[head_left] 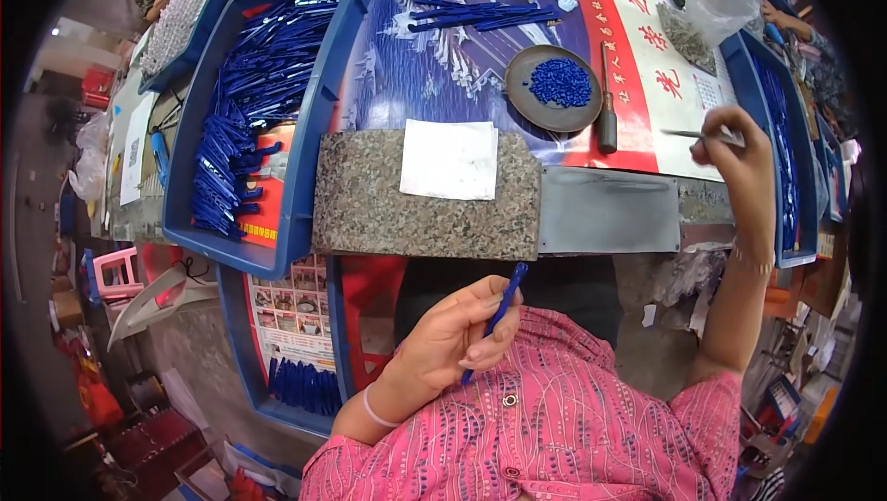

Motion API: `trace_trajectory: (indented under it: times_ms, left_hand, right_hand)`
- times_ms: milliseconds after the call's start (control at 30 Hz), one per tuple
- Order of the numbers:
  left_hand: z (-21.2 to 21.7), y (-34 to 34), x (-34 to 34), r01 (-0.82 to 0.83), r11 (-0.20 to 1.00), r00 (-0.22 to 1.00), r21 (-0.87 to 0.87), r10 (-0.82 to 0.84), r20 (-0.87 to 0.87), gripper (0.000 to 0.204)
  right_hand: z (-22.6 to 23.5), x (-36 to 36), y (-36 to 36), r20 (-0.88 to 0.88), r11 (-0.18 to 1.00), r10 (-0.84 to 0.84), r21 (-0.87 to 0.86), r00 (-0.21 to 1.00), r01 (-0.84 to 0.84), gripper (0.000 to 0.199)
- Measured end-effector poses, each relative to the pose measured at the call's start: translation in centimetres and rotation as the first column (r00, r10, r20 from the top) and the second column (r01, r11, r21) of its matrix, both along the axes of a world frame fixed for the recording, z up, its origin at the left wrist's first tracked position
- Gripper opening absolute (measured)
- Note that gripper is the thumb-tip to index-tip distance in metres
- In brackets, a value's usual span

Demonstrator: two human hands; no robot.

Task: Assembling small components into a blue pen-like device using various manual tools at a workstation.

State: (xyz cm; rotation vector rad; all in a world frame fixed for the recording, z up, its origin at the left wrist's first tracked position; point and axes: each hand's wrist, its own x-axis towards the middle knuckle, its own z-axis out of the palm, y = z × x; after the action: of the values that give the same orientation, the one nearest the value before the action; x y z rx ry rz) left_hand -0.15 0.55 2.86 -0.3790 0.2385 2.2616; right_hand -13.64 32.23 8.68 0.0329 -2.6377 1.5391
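Just past the table's front edge, my left hand (pixel 448 342) pinches a slim dark-blue plastic piece (pixel 504 309), which slants up to the right in front of my chest. My right hand (pixel 745 166) is raised at the right of the table, fingers curled around thin grey metal tweezers (pixel 686 133) that point left. A round brown dish (pixel 519 111) holding a heap of tiny blue beads (pixel 560 81) lies left of the right hand. Between them is a tool with a dark handle (pixel 607 129) and a thin shaft. A white square pad (pixel 450 161) rests on the speckled stone slab (pixel 360 210).
At the left, a blue tray (pixel 297 168) holds many blue pieces (pixel 277 62). More lie loose (pixel 480 13) at the back of the poster-covered table. A lower tray (pixel 242 353) sits below left, another blue tray (pixel 802 214) at the right. A grey plate (pixel 610 210) adjoins the slab.
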Motion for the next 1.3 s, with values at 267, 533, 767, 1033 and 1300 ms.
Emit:
trace_trajectory:
  times_ms: [267, 533, 767, 1033, 1300]
  left_hand:
    - [0.1, 0.8, -0.2, -0.089, 0.986, 0.996, -0.142, 0.088, -0.011, 0.016]
    - [0.8, 1.4, 0.3, -0.206, 0.897, 0.976, -0.391, 0.158, -0.152, 0.016]
    - [0.8, 1.6, 0.3, -0.224, 0.876, 0.969, -0.428, 0.153, -0.194, 0.017]
    - [0.8, 2.2, 0.3, -0.294, 0.698, 0.939, -0.653, 0.082, -0.335, 0.015]
    - [0.5, 2.2, 0.4, -0.337, 0.668, 0.919, -0.664, 0.081, -0.385, 0.015]
  right_hand:
    - [-2.3, 9.5, -9.0, 0.271, 0.650, 0.333, -0.760, 0.903, -0.012, 0.019]
    - [-4.2, 11.6, -11.2, -0.055, 0.842, 0.537, 0.098, 0.842, -0.531, 0.023]
    - [-3.7, 11.8, -10.8, -0.155, 0.869, 0.491, 0.155, 0.857, -0.470, 0.031]
    - [-3.9, 11.3, -10.8, -0.181, 0.867, 0.491, 0.200, 0.852, -0.457, 0.032]
    - [-4.5, 11.0, -11.1, -0.172, 0.863, 0.493, 0.222, 0.853, -0.454, 0.030]
